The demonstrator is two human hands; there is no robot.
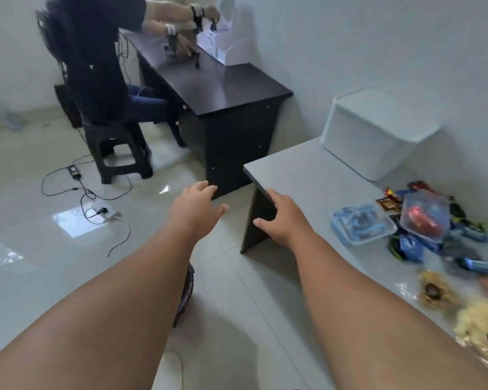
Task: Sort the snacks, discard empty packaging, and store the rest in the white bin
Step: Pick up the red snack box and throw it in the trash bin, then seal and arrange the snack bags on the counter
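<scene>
Left hand (197,209): your fingers are spread, holding nothing, over the floor (54,263).
Right hand (282,218): your fingers are spread, at the counter (307,175) edge.
Snacks (423,229): heaped on the counter, well right of your fingers.
White bin (378,136): farther back on the counter.

white bin (369,136) upright at table's far end; mixed snack packets (423,229) heaped near it, some clear-wrapped

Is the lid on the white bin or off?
On. The lid covers the whole top of the white bin, hiding the inside.
</scene>
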